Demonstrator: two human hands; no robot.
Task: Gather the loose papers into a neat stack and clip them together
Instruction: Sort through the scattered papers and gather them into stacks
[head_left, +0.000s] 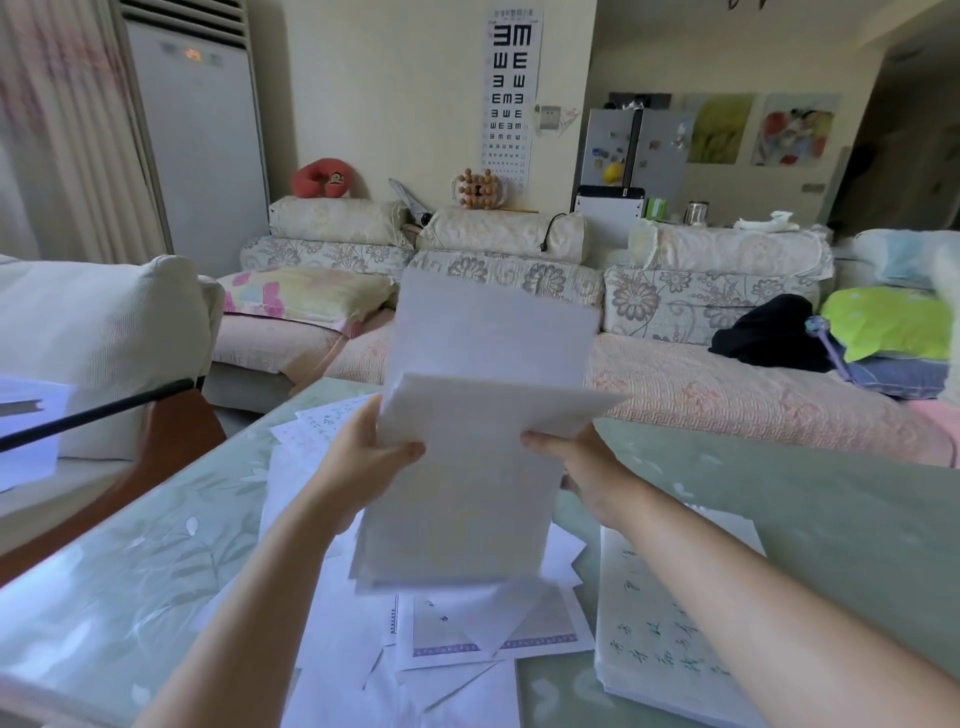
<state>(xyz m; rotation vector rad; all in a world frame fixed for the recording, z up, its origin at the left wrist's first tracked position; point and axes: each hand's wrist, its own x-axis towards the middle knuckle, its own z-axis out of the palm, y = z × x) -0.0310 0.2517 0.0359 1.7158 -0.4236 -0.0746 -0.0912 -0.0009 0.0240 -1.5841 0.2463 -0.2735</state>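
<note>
Pale green floral glass tops the desk (130, 571), which runs from the lower left toward a flowered sofa (727, 384) at the back of a living room. At far left a tall white air conditioner (197, 145) stands by the curtain.

Moving right, the left hand (363, 452) grips the left edge of a sheaf of papers (467, 467), thumb on the near face and fingers hidden behind. The sheaf is held up above the middle of the desk, its sheets uneven: one sticks up higher at the back and another is skewed to the right. Under it, loose white sheets (337, 649) lie overlapping on the glass, among them a sheet with a purple patterned border (519, 634). An eye chart (509, 93) hangs on the wall beyond.

The right hand (587, 467) grips the sheaf's right edge the same way, thumb in front. Further right, a separate pile of handwritten sheets (660, 623) lies flat on the desk beneath the right forearm.
</note>
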